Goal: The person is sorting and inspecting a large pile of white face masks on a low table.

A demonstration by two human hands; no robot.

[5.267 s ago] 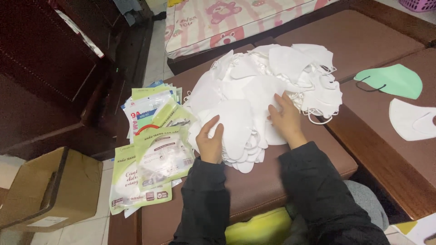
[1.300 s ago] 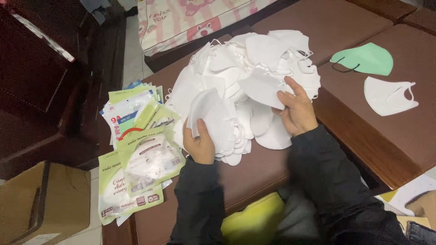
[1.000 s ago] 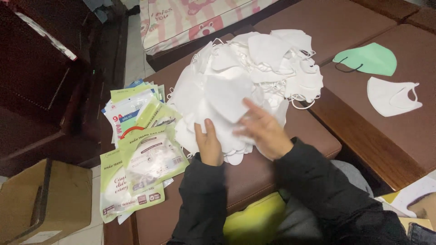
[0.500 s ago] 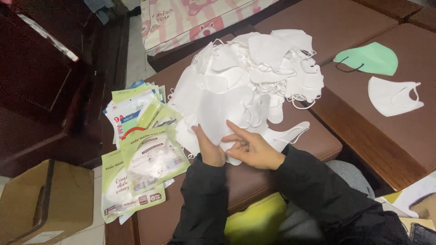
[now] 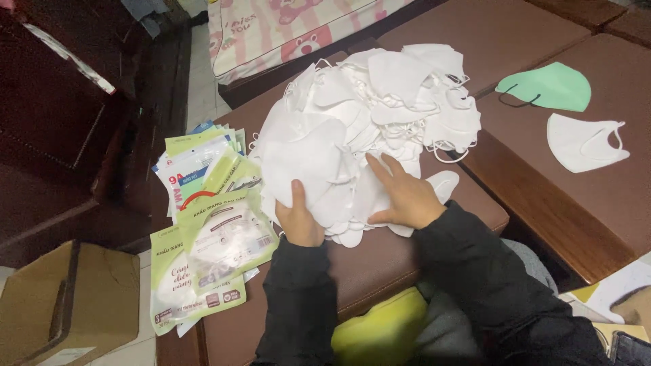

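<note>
A big heap of white face masks [image 5: 366, 115] lies on a brown padded bench [image 5: 380, 261]. My left hand [image 5: 300, 218] pinches the near edge of a stack of white masks [image 5: 305, 163] at the heap's left side, thumb on top. My right hand [image 5: 405, 196] lies flat on the masks just to the right, fingers spread and pointing up-left. Both sleeves are dark.
Green and white mask packets [image 5: 203, 237] lie left of the heap at the bench edge. A green mask [image 5: 549, 87] and a single white mask [image 5: 583, 144] rest on the right bench. A cardboard box [image 5: 68, 305] stands at lower left. A pink patterned mattress [image 5: 285, 30] is beyond.
My right hand left the heap's right side, swept down and left across the masks, and now presses flat beside my left hand. The left hand has stayed on the stack's near edge.
</note>
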